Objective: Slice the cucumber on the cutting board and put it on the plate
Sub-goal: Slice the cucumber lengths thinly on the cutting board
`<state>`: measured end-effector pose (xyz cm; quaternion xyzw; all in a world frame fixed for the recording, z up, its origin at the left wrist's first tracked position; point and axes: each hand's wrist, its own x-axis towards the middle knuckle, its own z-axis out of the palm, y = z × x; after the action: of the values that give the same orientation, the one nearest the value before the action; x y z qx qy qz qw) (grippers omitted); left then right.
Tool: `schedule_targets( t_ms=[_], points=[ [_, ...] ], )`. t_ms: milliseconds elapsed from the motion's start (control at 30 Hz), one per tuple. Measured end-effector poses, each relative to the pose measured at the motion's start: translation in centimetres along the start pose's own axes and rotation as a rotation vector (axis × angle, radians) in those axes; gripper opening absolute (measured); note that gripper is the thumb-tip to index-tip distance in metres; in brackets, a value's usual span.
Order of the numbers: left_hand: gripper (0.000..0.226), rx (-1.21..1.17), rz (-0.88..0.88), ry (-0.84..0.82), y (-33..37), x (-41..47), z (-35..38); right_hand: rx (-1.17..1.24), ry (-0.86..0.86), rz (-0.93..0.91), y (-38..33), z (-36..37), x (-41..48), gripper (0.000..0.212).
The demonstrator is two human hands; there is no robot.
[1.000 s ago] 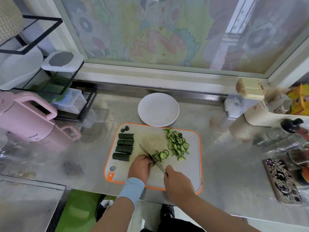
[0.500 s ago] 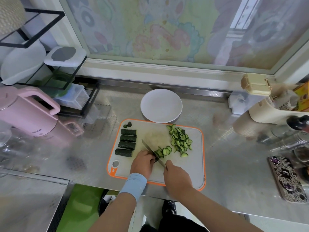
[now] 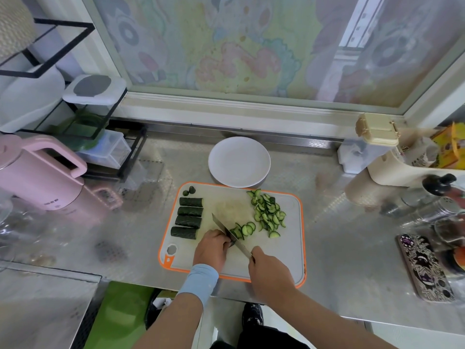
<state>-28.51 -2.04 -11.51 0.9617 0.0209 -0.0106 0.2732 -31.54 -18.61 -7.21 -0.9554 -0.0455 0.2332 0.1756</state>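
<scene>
On the steel desk (image 3: pixel 352 235) by the window (image 3: pixel 251 46), four cucumber segments (image 3: pixel 189 215) are lying on one cutting board (image 3: pixel 289 260) (one plate (image 3: pixel 239 161) behind), left fingers (image 3: pixel 221 240) clamping a cucumber piece (image 3: pixel 232 243), right fingers (image 3: pixel 257 255) wrapping one knife (image 3: pixel 226 230).

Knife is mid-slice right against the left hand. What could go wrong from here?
1. The right hand grips the knife, whose blade lies against the curled fingers of the left hand. The cucumber piece it holds is almost hidden, so a slip could nick a finger.
2. Loose slices are piled near the far edge of the cutting board. Moving them to the plate could spill some onto the counter.
</scene>
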Motion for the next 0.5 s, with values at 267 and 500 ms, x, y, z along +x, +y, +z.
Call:
schedule_targets(
  t_ms=[267,500],
  points=[
    [0.014,-0.012,0.002,0.005,0.1,0.0,-0.1,-0.075,-0.028,-0.007,0.0,0.1,0.0,0.009],
    [0.019,-0.017,-0.001,-0.043,-0.1,-0.2,-0.2,-0.035,-0.070,0.016,-1.2,0.4,1.7,0.011]
  ],
)
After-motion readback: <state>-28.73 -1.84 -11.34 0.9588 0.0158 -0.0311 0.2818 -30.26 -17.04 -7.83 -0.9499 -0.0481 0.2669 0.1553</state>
